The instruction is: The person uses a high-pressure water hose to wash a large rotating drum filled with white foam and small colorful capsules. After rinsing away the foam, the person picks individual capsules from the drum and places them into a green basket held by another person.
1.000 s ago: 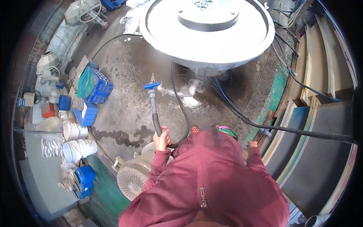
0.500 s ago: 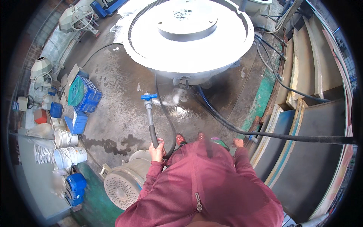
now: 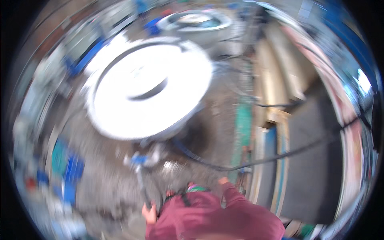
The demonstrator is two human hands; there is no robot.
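Observation:
The whole view is smeared by motion. My left hand [image 3: 149,214] is closed around a dark hose whose grey pipe end [image 3: 142,185] points forward and away from me. A blue valve handle [image 3: 139,159] tops that pipe, close to the near underside of a big round white machine bowl [image 3: 116,128]. My right hand [image 3: 223,181] hangs in front of my body on the right, near a long black hose, and its fingers are too blurred to read. I cannot make out anything in it.
The long black hose [image 3: 256,163] runs from under the bowl rightward across slanted troughs [image 3: 312,160]. A second round tub [image 3: 196,30] stands farther back. Blue crates [image 3: 74,170] are at the left. The concrete floor [image 3: 108,176] looks wet in places.
My view has swung right and up, so the bowl now sits lower and farther left and a second tub shows behind it. My left hand still holds the hose.

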